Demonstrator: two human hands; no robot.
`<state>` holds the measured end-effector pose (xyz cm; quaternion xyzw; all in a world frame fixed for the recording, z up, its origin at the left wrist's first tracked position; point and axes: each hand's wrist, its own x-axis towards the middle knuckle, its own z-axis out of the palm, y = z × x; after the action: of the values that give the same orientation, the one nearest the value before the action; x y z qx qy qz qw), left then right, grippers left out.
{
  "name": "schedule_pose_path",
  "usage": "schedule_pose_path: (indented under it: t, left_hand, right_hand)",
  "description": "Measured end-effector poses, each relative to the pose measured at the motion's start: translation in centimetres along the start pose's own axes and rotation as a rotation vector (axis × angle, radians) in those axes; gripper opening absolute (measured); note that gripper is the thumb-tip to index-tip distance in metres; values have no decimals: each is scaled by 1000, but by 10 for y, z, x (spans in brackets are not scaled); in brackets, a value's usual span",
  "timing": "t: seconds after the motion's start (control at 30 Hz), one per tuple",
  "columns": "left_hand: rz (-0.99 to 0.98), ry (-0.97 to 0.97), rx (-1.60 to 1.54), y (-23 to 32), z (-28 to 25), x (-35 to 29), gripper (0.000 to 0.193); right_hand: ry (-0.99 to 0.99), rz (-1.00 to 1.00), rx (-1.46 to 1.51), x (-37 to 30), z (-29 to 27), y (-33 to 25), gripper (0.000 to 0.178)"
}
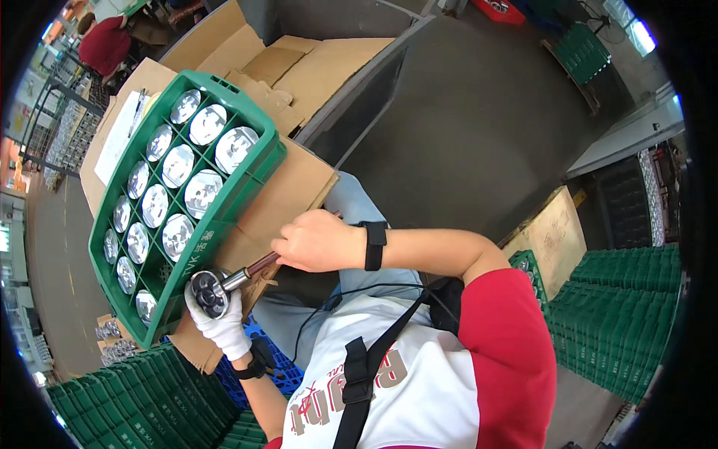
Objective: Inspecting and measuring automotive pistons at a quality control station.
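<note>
Gripping L hand [222, 327]: your gloved fingers clamp the round metal part [210, 295], just beside lower R side of green crate [262, 161].
R hand [318, 241]: your bare fist's clamped on brown-handled rod [262, 263].
Rod axis: slants down-L from R fist to metal pt.; L hand's nearer it.

Silver round part [210, 294], reddish-brown tool handle [263, 263], white glove [223, 331], green crate [243, 196]
</note>
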<state>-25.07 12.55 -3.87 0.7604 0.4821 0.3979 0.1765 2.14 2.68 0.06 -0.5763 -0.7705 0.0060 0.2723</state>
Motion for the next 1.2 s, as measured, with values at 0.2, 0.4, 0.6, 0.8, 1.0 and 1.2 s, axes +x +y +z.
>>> schedule_pose_path:
  t: [0.2, 0.4, 0.6, 0.8, 1.0, 1.2]
  left_hand:
    - [-11, 87, -6, 2, -5, 7, 85]
    - [-214, -81, -214, 25, -11, 8, 93]
    - [-122, 72, 0, 23, -13, 10, 85]
    - [-33, 95, 106, 30, -26, 8, 84]
    - [-60, 34, 103, 29, -32, -2, 96]
    - [-219, -151, -1149, -21, -35, -13, 67]
  right_hand:
    - [12, 11, -14, 16, -10, -11, 24]
    - [5, -2, -69, 18, -14, -6, 20]
    - [4, -16, -65, 31, -13, -20, 18]
    - [43, -106, -59, 59, 25, -50, 18]
    - [77, -130, -79, 56, 27, -56, 18]
    - [61, -170, 200, 59, -5, -54, 19]
